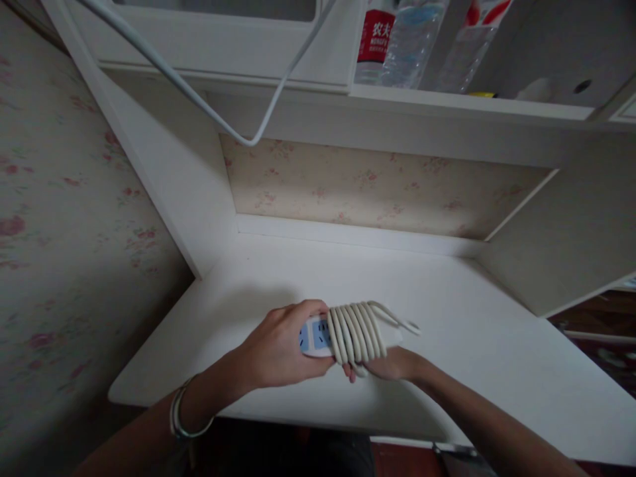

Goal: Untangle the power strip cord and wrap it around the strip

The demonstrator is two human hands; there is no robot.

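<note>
A white power strip [315, 335] with blue socket panels is held above the white desk. Its off-white cord [355, 333] is wound in several close turns around the strip's right part, and a loose loop sticks out to the right. My left hand [283, 344] grips the left end, thumb along the top edge and fingers along the lower edge. From below, my right hand [390, 363] supports the right end of the wound bundle, palm upward. Part of its fingers is hidden behind the cord.
Beneath the strip lies the white desk top [308, 265], with side panels left and right. Overhead, a shelf [472, 105] carries several plastic bottles [412, 43]. A thick white cable [199, 99] hangs down in a bend at upper left.
</note>
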